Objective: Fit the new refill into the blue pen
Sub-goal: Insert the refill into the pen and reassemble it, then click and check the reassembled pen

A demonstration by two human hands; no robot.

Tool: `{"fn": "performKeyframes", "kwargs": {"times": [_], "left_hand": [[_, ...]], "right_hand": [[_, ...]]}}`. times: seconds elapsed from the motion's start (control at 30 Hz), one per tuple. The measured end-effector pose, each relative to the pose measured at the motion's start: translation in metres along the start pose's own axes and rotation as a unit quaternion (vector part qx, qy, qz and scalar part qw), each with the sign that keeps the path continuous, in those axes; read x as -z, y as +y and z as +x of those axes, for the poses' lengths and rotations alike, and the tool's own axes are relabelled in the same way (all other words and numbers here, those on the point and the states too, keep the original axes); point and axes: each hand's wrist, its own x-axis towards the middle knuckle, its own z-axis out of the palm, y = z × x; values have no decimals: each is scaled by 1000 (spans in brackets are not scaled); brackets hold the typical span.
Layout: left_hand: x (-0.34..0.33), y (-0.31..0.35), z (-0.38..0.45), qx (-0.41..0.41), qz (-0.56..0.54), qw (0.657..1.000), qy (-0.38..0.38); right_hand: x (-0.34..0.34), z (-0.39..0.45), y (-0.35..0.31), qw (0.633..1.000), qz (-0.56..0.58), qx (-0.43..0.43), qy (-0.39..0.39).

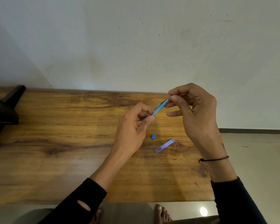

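Blue pen, refill being seated: both hands engaged above the counter.

Item: blue pen [158, 108], held tilted in the air over the counter's [71, 126] far right part. Left hand [132, 126]: grip pinched on the lower end of the barrel. Right hand [192, 110]: fingertips clenched on the upper end, where a slim pale piece, probably the refill [168, 99], meets the barrel; the joint itself is partly hidden. Loose parts on the counter near its right edge: small blue cap piece [153, 137] and, just beside it, a translucent pen cap [164, 145]. Step judged: pushing or turning the refill home, task well along. Next move calls for straight alignment with the barrel, light pressure, then refitting the loose parts.
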Motion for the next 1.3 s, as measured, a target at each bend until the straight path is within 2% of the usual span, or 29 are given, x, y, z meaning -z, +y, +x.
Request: {"fn": "performKeyframes", "kwargs": {"times": [0.57, 0.7, 0.83, 0.97, 1.03, 1.13, 1.2, 1.3], "left_hand": [[0, 7, -2, -3, 2, 1000, -3], [0, 12, 0, 16, -46, 999, 0], [2, 24, 1, 51, -125, 991, -3], [6, 49, 2, 76, -174, 982, -10], [12, 63, 4, 79, -184, 980, 0], [27, 84, 8, 95, -238, 966, 37], [35, 95, 11, 103, -262, 957, 65], [41, 109, 10, 98, -273, 953, 86]], "right_hand": [[-3, 0, 1, 999, -35, -23, -22], [-16, -1, 0, 998, 45, -40, -27], [-31, -2, -6, 996, 54, -45, -48], [-27, 4, -33, 992, 118, -40, -10], [-20, 6, -55, 970, 236, -65, 9], [-1, 8, -91, 915, 386, -119, 10], [11, 8, -111, 908, 398, -130, 19], [21, 7, -140, 922, 360, -138, 40]]}}
